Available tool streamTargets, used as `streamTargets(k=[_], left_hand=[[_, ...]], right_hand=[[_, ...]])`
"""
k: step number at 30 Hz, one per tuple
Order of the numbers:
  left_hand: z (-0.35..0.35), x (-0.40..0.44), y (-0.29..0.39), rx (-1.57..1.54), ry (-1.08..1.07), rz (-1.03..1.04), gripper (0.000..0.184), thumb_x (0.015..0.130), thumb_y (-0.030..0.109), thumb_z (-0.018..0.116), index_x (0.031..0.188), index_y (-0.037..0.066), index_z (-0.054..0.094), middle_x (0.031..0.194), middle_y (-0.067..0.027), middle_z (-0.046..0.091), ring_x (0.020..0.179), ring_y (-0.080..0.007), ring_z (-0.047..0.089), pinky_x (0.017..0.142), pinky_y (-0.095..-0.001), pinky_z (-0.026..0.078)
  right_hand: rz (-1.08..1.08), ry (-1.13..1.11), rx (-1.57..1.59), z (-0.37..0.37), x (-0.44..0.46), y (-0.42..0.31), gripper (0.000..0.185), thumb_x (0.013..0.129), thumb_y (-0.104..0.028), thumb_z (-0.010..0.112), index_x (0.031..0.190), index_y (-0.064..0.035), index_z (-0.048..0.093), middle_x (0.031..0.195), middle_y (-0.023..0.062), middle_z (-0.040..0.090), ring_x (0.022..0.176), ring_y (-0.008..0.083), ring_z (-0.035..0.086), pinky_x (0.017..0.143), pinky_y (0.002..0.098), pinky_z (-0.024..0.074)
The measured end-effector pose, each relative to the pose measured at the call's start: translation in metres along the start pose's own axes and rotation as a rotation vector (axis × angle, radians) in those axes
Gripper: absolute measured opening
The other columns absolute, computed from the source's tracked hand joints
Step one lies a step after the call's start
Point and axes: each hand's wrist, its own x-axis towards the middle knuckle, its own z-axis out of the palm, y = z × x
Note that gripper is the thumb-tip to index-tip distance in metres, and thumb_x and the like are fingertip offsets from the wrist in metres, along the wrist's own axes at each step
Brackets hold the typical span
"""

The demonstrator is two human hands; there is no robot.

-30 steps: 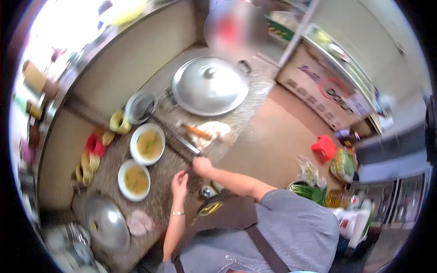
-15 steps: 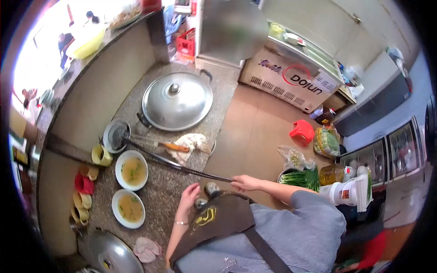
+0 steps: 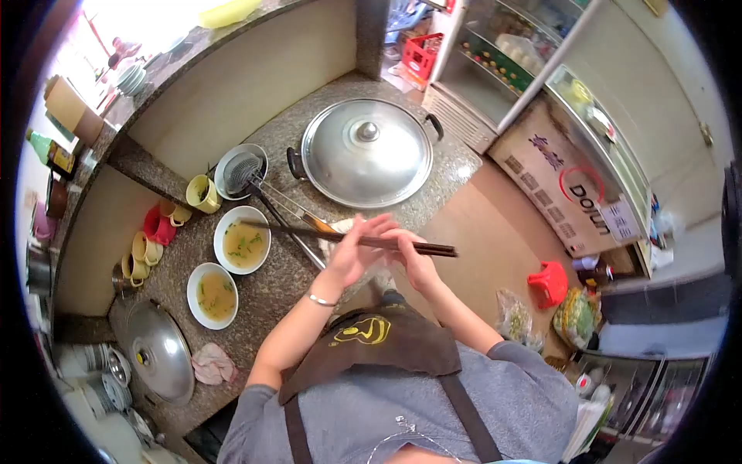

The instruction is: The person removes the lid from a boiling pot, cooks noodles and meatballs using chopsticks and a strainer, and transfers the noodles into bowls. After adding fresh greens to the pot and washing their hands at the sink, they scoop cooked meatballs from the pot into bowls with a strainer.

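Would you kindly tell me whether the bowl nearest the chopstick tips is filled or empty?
Filled: yellowish broth with green bits spreads across the white bowl; its depth I cannot tell.

a hand could pass over the counter (image 3: pixel 267 298) in the strip between the lower soup bowl (image 3: pixel 192 290) and the left forearm (image 3: pixel 299 325), left of centre; above that the way tightens: the chopsticks (image 3: pixel 437 249) reach over the upper soup bowl (image 3: pixel 219 246), and long handles (image 3: pixel 311 252) slant across the gap to the large lidded pan (image 3: pixel 344 174); a row of cups (image 3: pixel 159 226) bars the far left side, a metal lid (image 3: pixel 164 348) and pink cloth (image 3: pixel 214 364) take up the lower left
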Motion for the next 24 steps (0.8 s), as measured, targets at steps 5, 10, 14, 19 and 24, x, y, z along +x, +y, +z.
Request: streamTargets(k=[5,10,14,19,24], left_hand=[[0.017,0.115,0.019,0.851,-0.105,-0.08,0.064,0.083,0.032,0.064,0.135,0.006,0.038,0.127,-0.0129,0.05,0.121,-0.0213,0.045,0.1,-0.0372,0.037],[-0.084,0.241,0.057,1.485,0.58,0.141,0.055,0.075,0.031,0.067,0.123,0.009,0.05,0.122,-0.014,0.05,0.104,-0.0251,0.054,0.086,-0.0383,0.047],[-0.101,0.292,0.085,1.962,0.754,0.361,0.049,0.072,0.025,0.066,0.117,0.011,0.054,0.112,-0.0177,0.051,0.1,-0.0365,0.054,0.085,-0.0425,0.047],[-0.111,0.325,0.103,2.015,0.671,0.148,0.043,0.07,0.025,0.067,0.11,0.012,0.06,0.109,-0.0206,0.05,0.097,-0.0373,0.054,0.084,-0.0433,0.047],[-0.044,0.297,0.156,1.949,0.778,0.211,0.041,0.069,0.03,0.068,0.106,0.012,0.064,0.106,-0.0194,0.053,0.102,-0.0347,0.053,0.089,-0.04,0.044]], right_hand=[[-0.207,0.233,0.019,-0.104,0.066,-0.077,0.036,0.095,-0.035,0.044,0.094,-0.0026,0.06,0.085,0.0059,0.06,0.073,0.0147,0.057,0.068,0.0288,0.0467],[-0.329,0.451,0.228,-0.238,0.076,-0.145,0.038,0.095,-0.038,0.043,0.1,-0.0035,0.059,0.083,0.0045,0.059,0.076,0.0151,0.054,0.071,0.0296,0.0451],[-0.317,0.576,0.212,-0.294,0.053,-0.155,0.041,0.094,-0.042,0.045,0.102,-0.004,0.057,0.083,0.0032,0.056,0.077,0.0144,0.052,0.073,0.0288,0.0419],[-0.337,0.727,0.204,-0.327,0.033,-0.154,0.045,0.093,-0.045,0.043,0.105,-0.0031,0.056,0.088,0.0037,0.055,0.079,0.0143,0.05,0.074,0.0291,0.0412],[-0.398,0.675,-0.064,-0.337,0.061,-0.171,0.038,0.096,-0.032,0.041,0.113,-0.0001,0.055,0.098,0.0067,0.058,0.088,0.0156,0.054,0.082,0.0315,0.0443]])
